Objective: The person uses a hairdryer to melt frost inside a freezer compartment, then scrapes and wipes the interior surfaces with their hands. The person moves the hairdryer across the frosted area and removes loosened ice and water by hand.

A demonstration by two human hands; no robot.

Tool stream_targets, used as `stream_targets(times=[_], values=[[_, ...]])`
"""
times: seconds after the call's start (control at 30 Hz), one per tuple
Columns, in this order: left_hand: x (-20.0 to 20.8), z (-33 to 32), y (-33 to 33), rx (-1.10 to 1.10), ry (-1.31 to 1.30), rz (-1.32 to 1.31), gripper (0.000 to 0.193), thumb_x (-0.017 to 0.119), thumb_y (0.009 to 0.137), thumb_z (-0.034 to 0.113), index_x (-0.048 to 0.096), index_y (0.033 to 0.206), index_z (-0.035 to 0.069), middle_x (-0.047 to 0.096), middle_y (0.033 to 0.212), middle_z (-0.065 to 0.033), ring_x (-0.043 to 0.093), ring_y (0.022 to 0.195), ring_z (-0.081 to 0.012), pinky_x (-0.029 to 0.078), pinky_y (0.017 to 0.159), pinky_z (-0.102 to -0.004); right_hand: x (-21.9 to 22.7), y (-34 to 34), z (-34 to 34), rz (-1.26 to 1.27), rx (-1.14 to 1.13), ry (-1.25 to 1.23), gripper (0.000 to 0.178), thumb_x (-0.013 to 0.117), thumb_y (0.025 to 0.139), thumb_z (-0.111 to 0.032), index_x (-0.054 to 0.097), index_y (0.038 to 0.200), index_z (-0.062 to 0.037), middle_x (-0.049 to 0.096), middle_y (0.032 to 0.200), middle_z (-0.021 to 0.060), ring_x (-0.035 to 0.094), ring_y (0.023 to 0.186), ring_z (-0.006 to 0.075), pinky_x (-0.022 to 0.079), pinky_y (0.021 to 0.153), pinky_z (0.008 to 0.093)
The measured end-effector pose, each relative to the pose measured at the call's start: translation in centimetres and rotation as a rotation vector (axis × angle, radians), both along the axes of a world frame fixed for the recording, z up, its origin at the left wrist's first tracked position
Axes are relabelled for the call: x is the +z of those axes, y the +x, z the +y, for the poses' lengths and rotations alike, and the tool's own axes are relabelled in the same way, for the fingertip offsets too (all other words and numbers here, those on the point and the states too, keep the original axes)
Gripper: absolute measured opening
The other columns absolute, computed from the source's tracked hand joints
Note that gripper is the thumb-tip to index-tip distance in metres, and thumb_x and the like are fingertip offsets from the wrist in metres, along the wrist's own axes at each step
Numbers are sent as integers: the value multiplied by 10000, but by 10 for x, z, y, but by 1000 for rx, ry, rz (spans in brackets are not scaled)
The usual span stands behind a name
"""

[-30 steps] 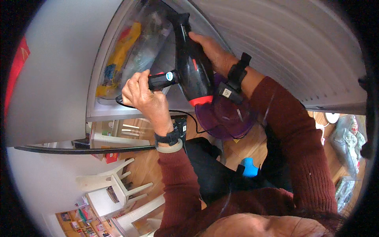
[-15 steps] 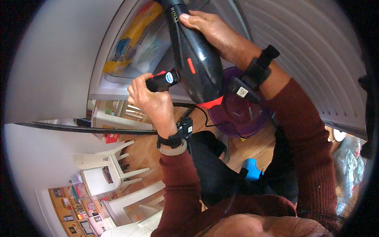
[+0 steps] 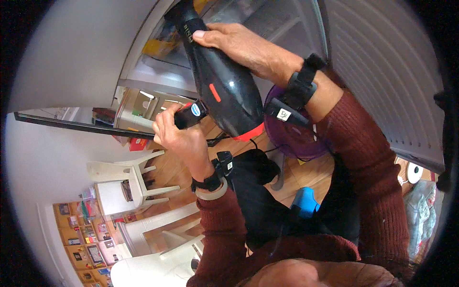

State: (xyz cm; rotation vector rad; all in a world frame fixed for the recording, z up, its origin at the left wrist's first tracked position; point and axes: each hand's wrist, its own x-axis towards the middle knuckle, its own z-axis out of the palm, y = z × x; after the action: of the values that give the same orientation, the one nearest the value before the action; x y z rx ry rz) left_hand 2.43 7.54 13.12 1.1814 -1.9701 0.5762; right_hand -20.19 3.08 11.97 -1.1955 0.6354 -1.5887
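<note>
A black hair dryer point(image 3: 225, 79) with a red strip and red rear rim is held up before an open fridge-like compartment point(image 3: 279, 36). Its nozzle points up and to the left, toward the compartment. My left hand point(image 3: 180, 136) is closed around the handle. My right hand point(image 3: 246, 48) wraps the barrel near the nozzle, thumb on top, its other fingers hidden behind. From the rear end of the dryer a dark cord runs down. Behind the nozzle, a yellow-edged bag point(image 3: 160, 48) lies in the compartment. Both wrists carry strapped black devices.
A purple basin point(image 3: 299, 141) stands on the floor below the dryer. The ribbed grey door point(image 3: 382, 71) bounds the right side. A blue object point(image 3: 306, 202) shows between my legs. White chairs point(image 3: 138, 184) and a shelf point(image 3: 88, 239) stand at left, a bag point(image 3: 420, 210) at lower right.
The hair dryer has shifted slightly left in view, both hands still on it. The whole view has also turned a little, and less of the yellow bag shows.
</note>
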Motion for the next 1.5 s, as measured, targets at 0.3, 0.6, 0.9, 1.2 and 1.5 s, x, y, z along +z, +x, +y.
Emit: stream_targets(times=[0.3, 0.6, 0.9, 1.2, 1.5], values=[[-5, 23, 46, 100, -5, 8, 302, 773, 723, 29, 664, 992, 110, 651, 955, -47, 598, 974, -310, 395, 831, -441, 3, 52, -2, 51, 79, 36, 530, 611, 987, -460, 646, 1080, 61, 690, 914, 139, 664, 806, 214, 540, 727, 379], [-7, 33, 60, 117, 40, -9, 275, 754, 731, 1, 652, 968, 98, 658, 952, -69, 607, 963, -319, 417, 831, -441, 1, 67, 2, 105, 78, 60, 545, 590, 1008, -470, 650, 1108, 63, 690, 911, 143, 666, 801, 222, 536, 729, 393], [-50, 25, 51, -124, 597, 551, 293, 766, 768, -35, 667, 1037, 20, 709, 946, -150, 685, 890, -328, 524, 829, -399, 23, 50, 13, 244, 44, -28, 575, 575, 1017, -487, 630, 1060, 84, 658, 871, 156, 639, 809, 260, 511, 738, 419], [-103, 70, 30, -746, 1097, 1219, 536, 694, 968, 86, 487, 1463, 69, 589, 1400, -85, 600, 1224, -211, 512, 1017, -360, 25, 25, 26, 289, 243, -26, 888, 571, 989, -617, 420, 1432, 137, 478, 1444, 262, 477, 1345, 307, 369, 1128, 351], [-74, 72, -20, -610, 1117, 1088, 308, 695, 901, -52, 624, 1187, 38, 636, 1204, -54, 615, 1135, -170, 526, 1001, -349, 13, 69, 39, -294, 546, 121, 659, 589, 1007, -559, 484, 1282, 30, 585, 1159, 106, 571, 1058, 214, 488, 969, 389]])
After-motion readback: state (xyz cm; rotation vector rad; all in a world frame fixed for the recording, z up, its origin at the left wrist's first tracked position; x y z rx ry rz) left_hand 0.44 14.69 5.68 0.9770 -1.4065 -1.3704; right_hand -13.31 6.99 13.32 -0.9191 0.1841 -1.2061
